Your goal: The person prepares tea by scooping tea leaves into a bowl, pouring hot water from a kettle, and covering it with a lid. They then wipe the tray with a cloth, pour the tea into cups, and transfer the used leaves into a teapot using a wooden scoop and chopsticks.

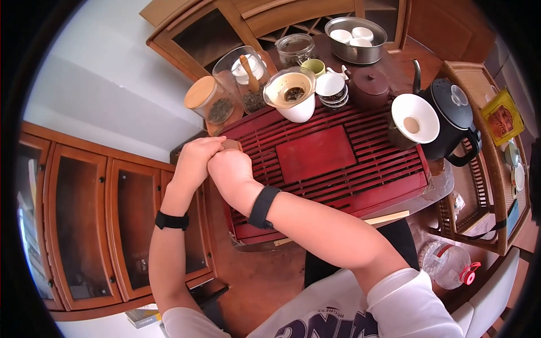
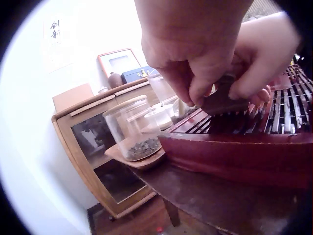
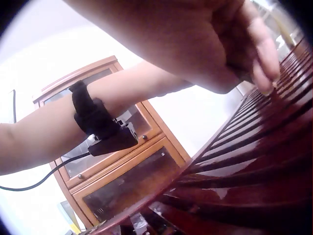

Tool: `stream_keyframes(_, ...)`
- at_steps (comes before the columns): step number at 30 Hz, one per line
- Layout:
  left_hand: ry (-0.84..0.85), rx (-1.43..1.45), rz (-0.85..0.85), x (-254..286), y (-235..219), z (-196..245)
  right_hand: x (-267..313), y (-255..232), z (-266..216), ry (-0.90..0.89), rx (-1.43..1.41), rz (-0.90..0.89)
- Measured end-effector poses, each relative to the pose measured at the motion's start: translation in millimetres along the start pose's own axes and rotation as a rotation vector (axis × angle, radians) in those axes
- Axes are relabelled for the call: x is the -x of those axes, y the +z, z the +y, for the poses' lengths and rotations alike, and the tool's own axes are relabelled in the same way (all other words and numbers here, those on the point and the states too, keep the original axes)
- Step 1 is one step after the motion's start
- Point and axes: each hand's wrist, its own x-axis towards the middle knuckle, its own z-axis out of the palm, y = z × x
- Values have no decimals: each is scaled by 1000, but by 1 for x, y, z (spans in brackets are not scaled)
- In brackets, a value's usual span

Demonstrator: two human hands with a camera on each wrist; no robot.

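Both hands meet over the left end of a dark red slatted tea tray (image 1: 315, 152). Between them is a small brown thing (image 1: 230, 145) with a flat face, mostly covered by the fingers; I cannot tell its kind. My left hand (image 1: 198, 158) pinches its edge with thumb and curled fingers, clear in the left wrist view. From the other side my right hand (image 1: 232, 172) grips it, its fingers (image 3: 264, 63) bent low over the slats. In the left wrist view the brown piece (image 2: 222, 102) stands close over the tray's edge.
Tea jars (image 1: 211, 101), a strainer on a white pitcher (image 1: 298, 110), a lidded bowl (image 1: 331, 84) and a brown teapot (image 1: 369, 87) line the tray's back. A white bowl (image 1: 415, 118) and black kettle (image 1: 451, 112) stand right. Wooden cabinets (image 1: 79, 219) are at left.
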Motion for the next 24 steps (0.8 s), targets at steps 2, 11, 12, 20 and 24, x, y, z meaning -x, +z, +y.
stream_keyframes(2, -2, -22, -10, 8, -5, -7, -2, 0, -8, -46, -50, -16)
stream_keyframes(11, 1, -131, -31, 20, -19, -7, -5, -1, -14, -142, -166, -57)
stream_keyframes(12, 4, -132, -25, 17, -19, -5, -4, -3, -12, -141, -165, -56)
stream_keyframes(20, 23, -54, -54, -11, -18, 18, 13, -21, 19, -113, -150, 10)
stream_keyframes(24, 95, -49, -58, -29, -9, 32, 25, -40, 44, -81, -106, -34)
